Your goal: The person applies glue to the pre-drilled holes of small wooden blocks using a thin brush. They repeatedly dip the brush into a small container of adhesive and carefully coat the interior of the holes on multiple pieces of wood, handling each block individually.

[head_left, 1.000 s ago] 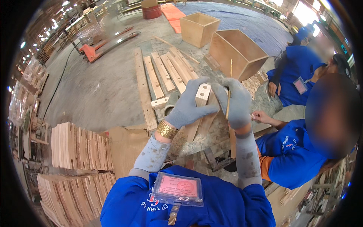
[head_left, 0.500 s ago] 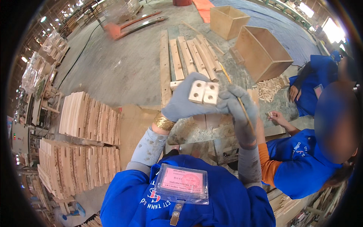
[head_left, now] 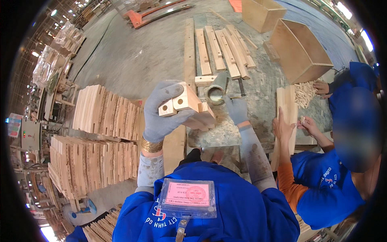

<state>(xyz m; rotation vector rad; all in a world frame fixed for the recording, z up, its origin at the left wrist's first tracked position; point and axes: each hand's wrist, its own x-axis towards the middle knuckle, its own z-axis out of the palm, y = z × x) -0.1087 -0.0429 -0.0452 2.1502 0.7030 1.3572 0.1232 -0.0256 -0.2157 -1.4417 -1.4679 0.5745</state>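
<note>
My left hand [head_left: 163,111], in a grey glove, grips two short wooden blocks [head_left: 183,105] side by side, each with a round hole in its end face. My right hand [head_left: 235,108], also gloved, reaches forward to a small metal can [head_left: 215,89] with pale contents standing on the worn work surface [head_left: 225,131]. The fingers point at the can's rim; whether they hold anything is hidden.
Stacks of wooden slats [head_left: 107,115] stand at my left, with more [head_left: 86,165] below them. Loose planks [head_left: 219,48] lie on the concrete floor ahead, next to open wooden boxes [head_left: 300,50]. A co-worker in blue at my right holds a board [head_left: 287,107]; another person's hand rests on dowels [head_left: 306,89].
My view has tilted down and closer. My left hand has kept the two blocks and turned them end-on. My right hand has left the blocks and moved forward to the can.
</note>
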